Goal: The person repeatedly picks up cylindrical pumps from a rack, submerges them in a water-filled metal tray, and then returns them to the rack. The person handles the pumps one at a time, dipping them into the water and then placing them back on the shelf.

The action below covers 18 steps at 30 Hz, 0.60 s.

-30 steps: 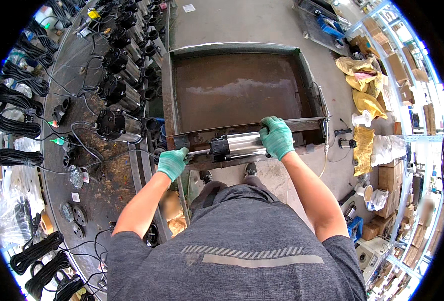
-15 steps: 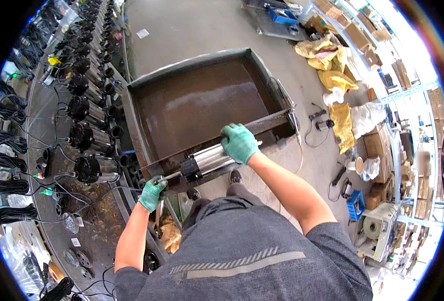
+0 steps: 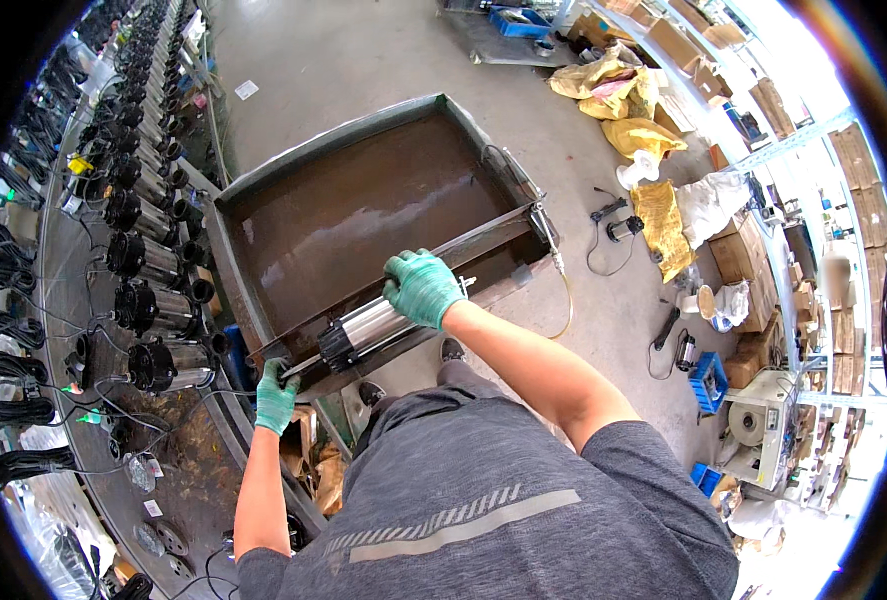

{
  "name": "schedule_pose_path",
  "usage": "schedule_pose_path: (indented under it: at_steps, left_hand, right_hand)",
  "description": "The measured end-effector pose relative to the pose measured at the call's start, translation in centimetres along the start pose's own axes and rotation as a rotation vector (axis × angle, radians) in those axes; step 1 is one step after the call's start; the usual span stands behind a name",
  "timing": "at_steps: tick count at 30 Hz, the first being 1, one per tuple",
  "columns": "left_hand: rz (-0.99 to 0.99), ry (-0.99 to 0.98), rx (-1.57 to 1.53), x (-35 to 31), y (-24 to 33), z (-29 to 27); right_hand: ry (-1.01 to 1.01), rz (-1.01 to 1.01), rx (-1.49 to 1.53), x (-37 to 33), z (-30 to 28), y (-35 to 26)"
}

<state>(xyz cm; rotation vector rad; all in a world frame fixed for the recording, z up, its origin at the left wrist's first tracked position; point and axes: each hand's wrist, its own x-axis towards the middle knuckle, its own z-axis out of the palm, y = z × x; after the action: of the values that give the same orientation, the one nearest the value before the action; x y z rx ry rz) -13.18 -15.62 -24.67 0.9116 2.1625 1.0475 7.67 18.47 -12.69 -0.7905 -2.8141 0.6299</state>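
Observation:
A silver cylindrical motor [image 3: 375,327] with a black ribbed end lies along the near side of a metal tank. My right hand [image 3: 423,288], in a green glove, is closed over the motor's silver body from above. At the motor's left end a thin metal shaft [image 3: 302,366] sticks out, and the fingers of my gloved left hand [image 3: 275,400] close on its tip. Brown liquid fills the wide compartment of the tank [image 3: 231,245] beyond the motor. The motor's underside and what supports it are hidden.
A dark workbench [image 3: 198,450] on the left carries a long row of similar motors [image 3: 168,365] with black cables. On the floor to the right lie a yellow sack [image 3: 663,225], a blue crate [image 3: 708,382] and a small motor [image 3: 623,229]. Shelving with cartons stands farther right.
The view has turned, so the tank, motor and hands appear farther left. My right hand remains on the motor body, and my left hand stays at the shaft, its fingers slightly shifted.

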Motion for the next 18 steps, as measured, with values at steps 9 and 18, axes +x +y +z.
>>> schedule_pose_path:
  at_steps: [9, 18]
  left_hand:
    - [-0.213, 0.343, -0.138, -5.7, 1.9, -0.6]
    - [-0.066, 0.473, -0.143, -6.4, 8.5, 3.3]
  right_hand:
    - [0.653, 0.635, 0.053, -7.9, -1.8, 22.3]
    - [-0.06, 0.993, 1.577, -6.7, -4.9, 24.9]
